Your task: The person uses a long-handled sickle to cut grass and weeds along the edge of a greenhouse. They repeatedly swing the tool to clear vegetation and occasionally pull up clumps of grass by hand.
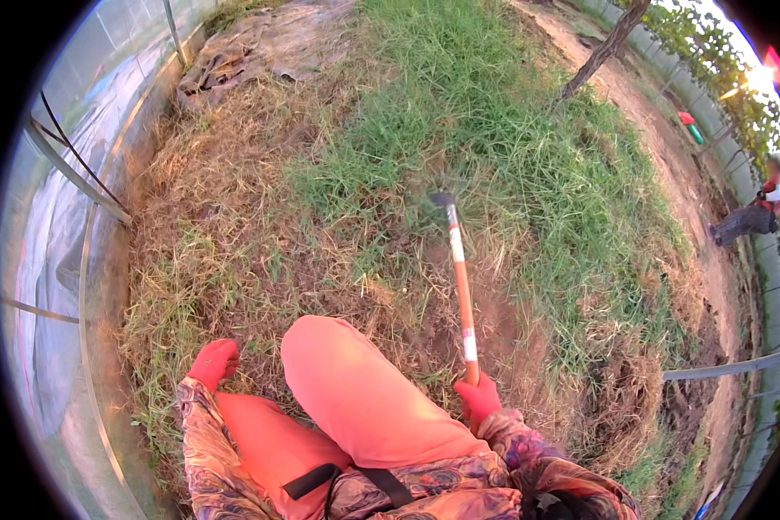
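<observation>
My right hand (478, 399), in a red glove, grips an orange-handled hoe (462, 290) near the lower end of its shaft. The hoe's dark metal head (442, 198) rests in a patch of green grass (459, 121) at the middle, beside dry cut grass and bare reddish soil (507, 329). At lower left my left hand (217, 362), also red-gloved, has its fingers curled in, with nothing visible in them, beside my leg. My salmon-coloured knee (329, 355) is bent in front of me, between the two hands.
A plastic-sheeted wall with hoops (87, 182) runs along the left; a dark tarp (225, 65) lies at back left. A tree trunk (607, 50) stands upper right, beside a dirt path (641, 130). Another person (745, 221) is at the far right, near a pale metal pipe (719, 368).
</observation>
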Tool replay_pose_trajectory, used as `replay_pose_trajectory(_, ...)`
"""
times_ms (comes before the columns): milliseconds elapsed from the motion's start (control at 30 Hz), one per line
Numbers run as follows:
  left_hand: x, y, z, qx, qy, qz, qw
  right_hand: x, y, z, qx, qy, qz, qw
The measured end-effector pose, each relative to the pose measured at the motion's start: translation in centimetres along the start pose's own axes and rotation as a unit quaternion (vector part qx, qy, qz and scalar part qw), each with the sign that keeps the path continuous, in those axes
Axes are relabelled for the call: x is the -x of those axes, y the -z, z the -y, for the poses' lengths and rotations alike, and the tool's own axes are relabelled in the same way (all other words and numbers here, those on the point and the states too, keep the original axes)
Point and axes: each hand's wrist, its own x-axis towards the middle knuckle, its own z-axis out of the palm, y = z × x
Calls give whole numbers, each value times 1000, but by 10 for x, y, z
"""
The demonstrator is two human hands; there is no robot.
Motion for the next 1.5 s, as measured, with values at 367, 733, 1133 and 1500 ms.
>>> replay_pose_trajectory(367, -8, 11, 10, -22, -10, -6, 1000, -74, -44, 111, -66, 131, -63, 987)
replay_pose_trajectory(733, -4, 18, 12, -13, -18, 30, 999, -62, -40, 22, -68, 5, 73, 995)
replay_pose_trajectory(1133, 0, 10, 14, 20, -13, 16, 1000, -3, 5, 15, -46, 38, 1, 998)
replay_pose_trajectory(1500, 14, -2, -4, 5, -35, -74, 997, -49, -4, -49, -54, 3, -5, 999)
